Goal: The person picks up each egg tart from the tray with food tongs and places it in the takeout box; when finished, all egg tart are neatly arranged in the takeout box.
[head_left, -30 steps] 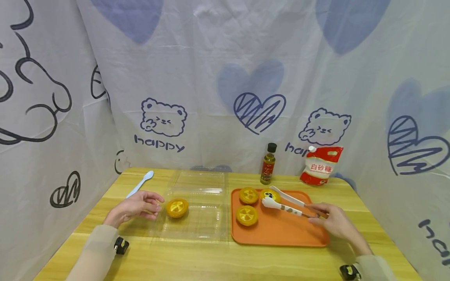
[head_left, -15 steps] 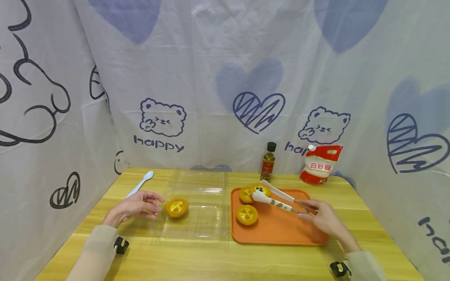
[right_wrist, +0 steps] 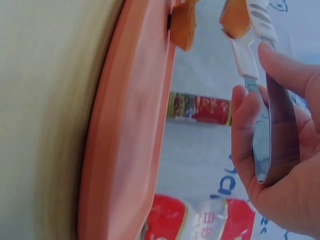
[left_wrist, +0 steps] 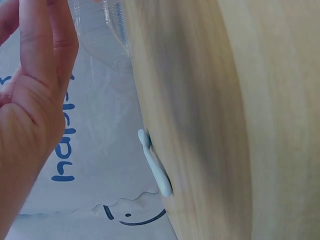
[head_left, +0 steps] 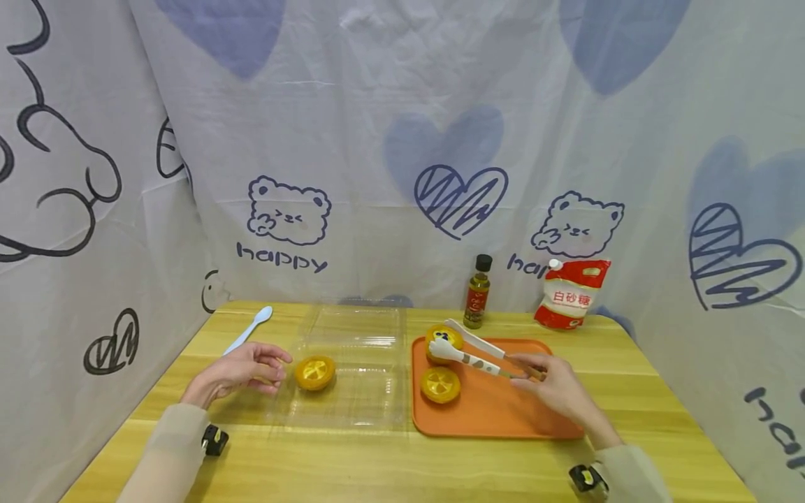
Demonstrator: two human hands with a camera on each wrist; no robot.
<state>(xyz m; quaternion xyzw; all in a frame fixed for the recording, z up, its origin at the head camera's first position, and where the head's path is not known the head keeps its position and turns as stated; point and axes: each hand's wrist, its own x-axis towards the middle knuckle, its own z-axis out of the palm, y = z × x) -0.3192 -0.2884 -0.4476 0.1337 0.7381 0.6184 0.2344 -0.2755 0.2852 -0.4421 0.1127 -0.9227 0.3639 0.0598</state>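
Observation:
My right hand (head_left: 550, 381) grips a pair of tongs (head_left: 484, 365) with white tips. Between the tips is an egg tart topped with dark berries (head_left: 451, 335), raised off the orange tray (head_left: 497, 419), as the right wrist view (right_wrist: 236, 20) confirms. It overlaps a second tart behind it, mostly hidden in the head view. Another egg tart (head_left: 440, 385) lies at the tray's left side. Beside the clear plastic box (head_left: 371, 412), my left hand (head_left: 248, 370) hovers with fingers loosely bent, holding nothing. One egg tart (head_left: 315, 373) sits in the box's near half, close to those fingertips.
A light blue spoon (head_left: 251, 328) lies at the back left of the wooden table (head_left: 352, 468). Behind the tray stand a black-capped bottle (head_left: 478, 293) and a red-and-white sugar pouch (head_left: 571, 295). The box's lid (head_left: 358, 323) is folded back toward the cloth wall (head_left: 371, 265).
My right hand has moved left with the tongs, carrying the berry-topped tart from the tray's middle to over its left back part. The left hand has stayed in place.

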